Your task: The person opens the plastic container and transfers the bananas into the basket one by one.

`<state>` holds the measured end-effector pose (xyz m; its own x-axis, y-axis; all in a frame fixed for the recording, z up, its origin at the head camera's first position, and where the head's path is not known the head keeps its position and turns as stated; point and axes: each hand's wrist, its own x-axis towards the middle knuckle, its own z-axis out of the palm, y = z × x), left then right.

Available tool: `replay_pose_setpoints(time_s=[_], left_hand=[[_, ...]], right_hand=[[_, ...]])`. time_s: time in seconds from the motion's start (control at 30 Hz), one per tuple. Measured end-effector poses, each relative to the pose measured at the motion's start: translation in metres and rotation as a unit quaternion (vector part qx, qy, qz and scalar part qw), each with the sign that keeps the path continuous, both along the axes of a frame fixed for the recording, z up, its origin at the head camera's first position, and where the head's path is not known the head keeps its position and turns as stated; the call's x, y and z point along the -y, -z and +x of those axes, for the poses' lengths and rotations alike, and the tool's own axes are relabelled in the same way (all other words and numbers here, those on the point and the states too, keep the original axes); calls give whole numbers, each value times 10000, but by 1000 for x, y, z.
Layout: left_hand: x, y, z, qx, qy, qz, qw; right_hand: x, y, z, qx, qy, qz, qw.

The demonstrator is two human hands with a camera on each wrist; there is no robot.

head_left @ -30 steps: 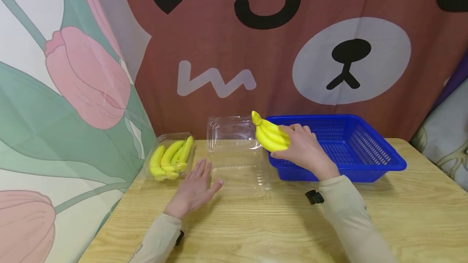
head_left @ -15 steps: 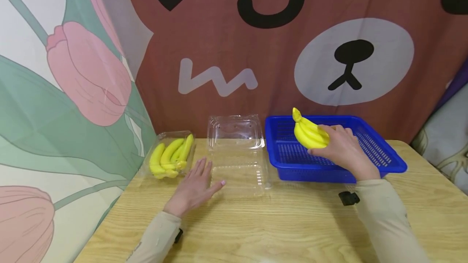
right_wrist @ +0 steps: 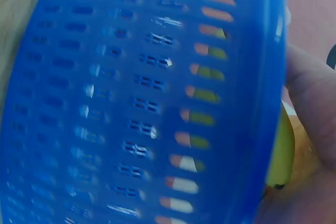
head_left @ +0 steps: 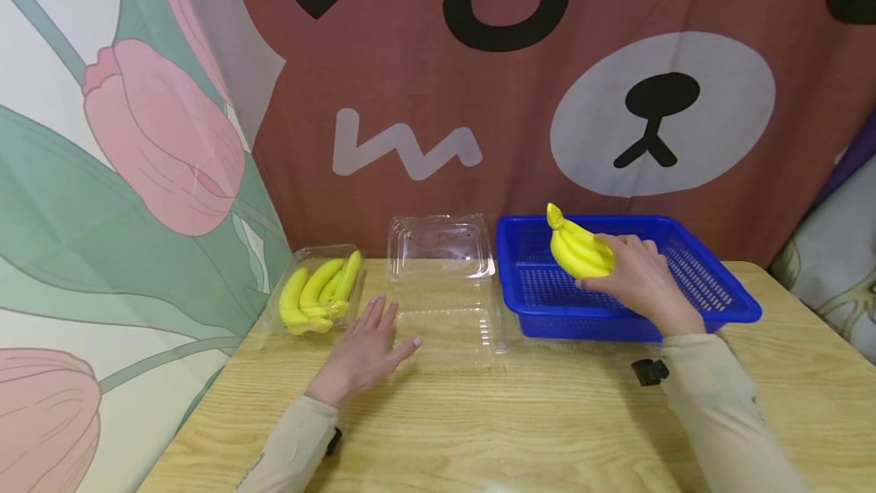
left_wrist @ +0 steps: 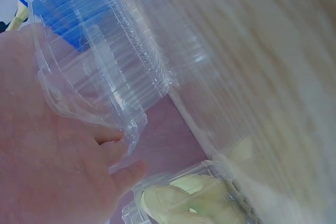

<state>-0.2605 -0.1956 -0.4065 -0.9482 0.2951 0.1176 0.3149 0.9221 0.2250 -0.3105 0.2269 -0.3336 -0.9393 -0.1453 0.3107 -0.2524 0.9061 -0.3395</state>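
My right hand (head_left: 639, 272) grips a small bunch of yellow bananas (head_left: 578, 249) above the blue basket (head_left: 684, 314), stem end pointing up and left. In the right wrist view the basket's slotted side covers most of the bunch, and one banana (right_wrist: 282, 153) shows beside the hand. My left hand (head_left: 363, 360) lies with straight, spread fingers at the left side of a clear plastic clamshell box (head_left: 441, 249), whose lid stands up at the back. Left of that hand, a second clear box (head_left: 359, 253) holds several bananas (head_left: 318, 287).
The wooden table (head_left: 465, 432) runs forward to a brown curtain (head_left: 383, 211) with a bear's face. A curtain with tulips (head_left: 164, 147) closes off the left side. The basket stands at the back right, close beside the clamshell box.
My right hand has carried the bananas rightward from the basket's left rim to over its middle, then nearly stopped there. My left hand has stayed in place.
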Motion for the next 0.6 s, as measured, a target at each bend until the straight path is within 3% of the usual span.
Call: replay_pose_setpoints(time_s=[0.6], left_hand=[[0, -1, -1, -21, 0, -20, 10000]], right_hand=[[21, 26, -17, -119, -79, 64, 9999]])
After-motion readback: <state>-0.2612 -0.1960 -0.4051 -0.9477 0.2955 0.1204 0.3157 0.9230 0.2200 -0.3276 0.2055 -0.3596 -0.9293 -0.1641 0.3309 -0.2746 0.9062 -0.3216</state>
